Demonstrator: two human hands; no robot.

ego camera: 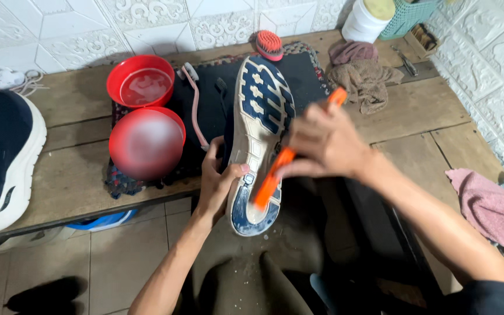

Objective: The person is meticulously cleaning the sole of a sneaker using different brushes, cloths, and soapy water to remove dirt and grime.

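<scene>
My left hand (pixel 216 181) grips the edge of a sports shoe (pixel 259 116) turned sole up, its blue and white tread facing me. My right hand (pixel 325 143) holds an orange brush (pixel 275 175), whose head rests against the heel part of the sole. The shoe lies partly on a dark mat (pixel 205 111) at the wooden bench's front edge and sticks out over my lap.
Two red bowls (pixel 141 81) (pixel 147 143) with liquid stand left of the shoe. A dark shoe with white sole (pixel 4 157) lies far left. A red round brush (pixel 269 44), brown rags (pixel 366 79), a white jar (pixel 368 20) and a pink cloth (pixel 491 210) are about.
</scene>
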